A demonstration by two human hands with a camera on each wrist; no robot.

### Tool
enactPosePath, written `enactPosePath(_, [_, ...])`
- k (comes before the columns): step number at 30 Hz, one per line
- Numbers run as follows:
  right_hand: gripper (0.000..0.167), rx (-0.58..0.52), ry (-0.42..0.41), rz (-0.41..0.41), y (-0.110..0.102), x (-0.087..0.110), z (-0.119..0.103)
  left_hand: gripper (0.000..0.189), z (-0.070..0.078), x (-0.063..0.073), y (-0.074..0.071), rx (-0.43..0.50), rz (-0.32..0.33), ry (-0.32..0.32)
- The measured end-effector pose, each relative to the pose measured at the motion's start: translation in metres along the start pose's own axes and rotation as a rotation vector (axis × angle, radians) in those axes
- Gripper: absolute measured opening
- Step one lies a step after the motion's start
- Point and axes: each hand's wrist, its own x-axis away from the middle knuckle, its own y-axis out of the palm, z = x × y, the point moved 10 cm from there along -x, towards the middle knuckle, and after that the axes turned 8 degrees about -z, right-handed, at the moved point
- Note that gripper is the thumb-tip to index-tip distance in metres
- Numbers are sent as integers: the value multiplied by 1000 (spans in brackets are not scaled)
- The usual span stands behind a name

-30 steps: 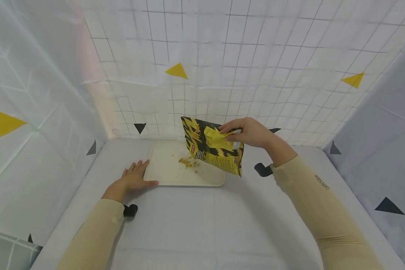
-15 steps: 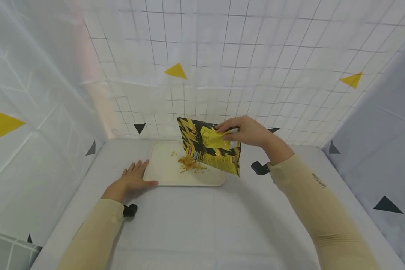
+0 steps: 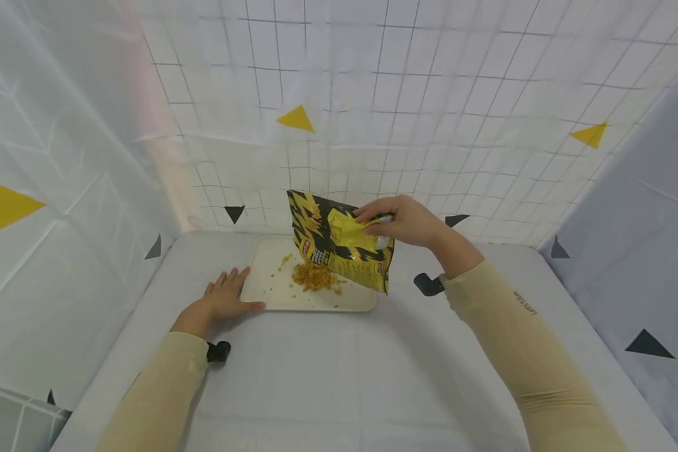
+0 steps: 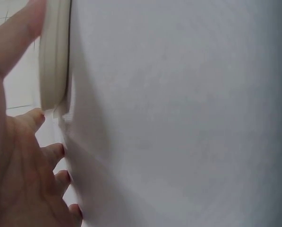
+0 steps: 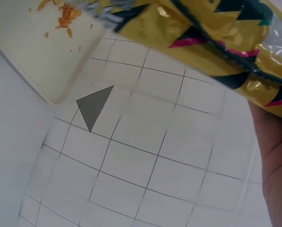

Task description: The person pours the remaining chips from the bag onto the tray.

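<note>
A black and yellow snack bag (image 3: 344,242) hangs tilted over a cream tray (image 3: 271,298), its lower left side close over the food. My right hand (image 3: 412,220) grips the bag by its upper right part, thumb and fingers pinching the foil. Orange-yellow snack pieces (image 3: 314,277) lie in a heap on the tray, with crumbs scattered round it; the right wrist view shows some pieces (image 5: 67,16) too. With fingers spread, my left hand (image 3: 223,298) rests at the tray's left end. Its thumb touches the tray's rim (image 4: 55,56) in the left wrist view. The bag's mouth is hidden.
The tray lies on a white-covered table (image 3: 316,376). Behind it rises a white sheet with a grid pattern (image 3: 429,100) and triangles, close to the tray's far edge. More sheets (image 3: 51,157) hang at both sides. A grey gridded item (image 3: 14,417) shows at the lower left.
The right hand has moved the bag slightly left. The heap of snack pieces on the tray has grown, with more crumbs spread around it. The left hand has stayed in place.
</note>
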Motion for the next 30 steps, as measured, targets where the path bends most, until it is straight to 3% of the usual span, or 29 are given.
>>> enactPosePath(13, [22,13,14,39,-6,6,5,116,12,5,-5,-4,-12,-12])
enactPosePath(20, [22,-7,-13,29,-5,6,3,116,10,4,-4,1,-3,-10])
enactPosePath(30, [22,-4,25,32,-10,10,7,117,6,4,-3,12,-11,-18])
